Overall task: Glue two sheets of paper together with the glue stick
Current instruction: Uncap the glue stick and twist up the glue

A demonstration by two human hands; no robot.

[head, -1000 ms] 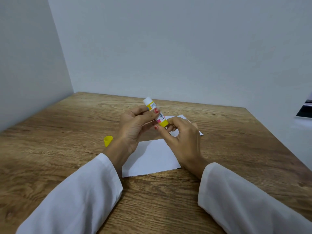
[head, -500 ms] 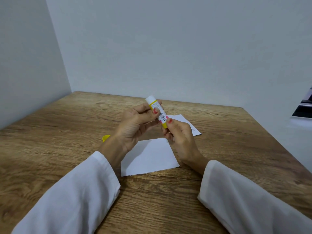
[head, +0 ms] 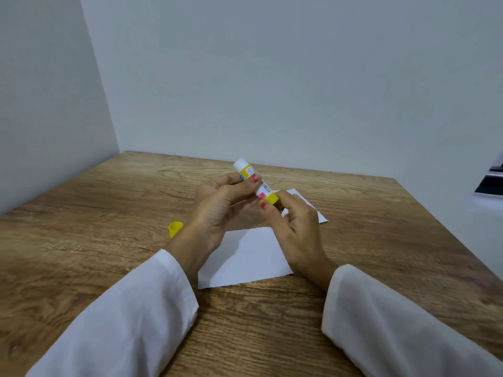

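I hold an uncapped glue stick (head: 254, 181) tilted above the table, its white glue end pointing up and away. My left hand (head: 220, 208) grips its labelled barrel. My right hand (head: 295, 232) pinches the yellow base at the lower end. Its yellow cap (head: 175, 229) lies on the table left of my left wrist. A white sheet of paper (head: 245, 257) lies flat below my hands. A second, smaller white sheet (head: 307, 205) lies behind it, partly hidden by my right hand.
The wooden table (head: 95, 227) sits in a corner between two plain walls. A dark object (head: 492, 183) shows at the right edge beyond the table. My white sleeves (head: 122, 322) cover the near part of the table.
My right fingers shifted on the glue stick's yellow base, covering it half a second ago and showing it again now. The stick stays held in the same tilt.
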